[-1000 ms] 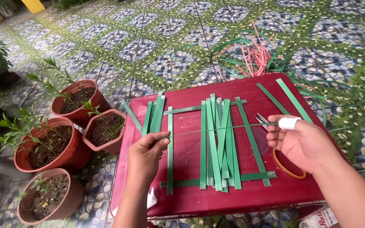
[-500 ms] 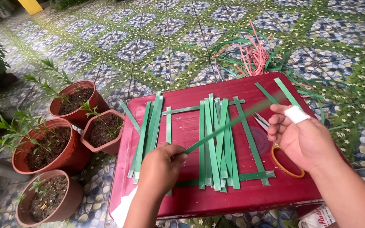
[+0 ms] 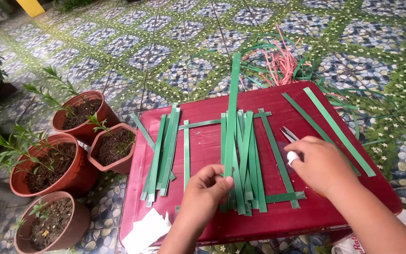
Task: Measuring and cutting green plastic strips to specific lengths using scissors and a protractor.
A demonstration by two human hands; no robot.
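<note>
In the head view, the left hand [image 3: 202, 193] pinched the near end of a long green strip [image 3: 232, 113] between thumb and fingers, holding it so that it ran straight away from the person, over the bundle of strips [image 3: 245, 160] lying on the red table [image 3: 306, 221]. The right hand [image 3: 323, 164] lay palm down near the table's right side, fingers loosely curled, a white wrap on one fingertip; what it covered could not be made out, and whether it gripped anything could not be told. The tips of a pair of scissors [image 3: 288, 134] showed just beyond it.

To do this step well, in my judgement, the strip wanted to be kept taut and parallel to its neighbours, lowered flat and snug beside them without riding over an edge, while the free hand steadied the laid strips and the two crosswise strips so nothing slid.

The strip was narrow, flat, even in width and glossy green, stiff enough to stand straight past the table's far edge. A second group of strips [image 3: 161, 150] lay to the left, two more [image 3: 325, 124] slanted at the right. Beyond lay a tangle of pink and green offcuts [image 3: 283, 63]; clay pots [image 3: 78, 113] with small plants stood at the left on the patterned tile floor [image 3: 165, 51].
</note>
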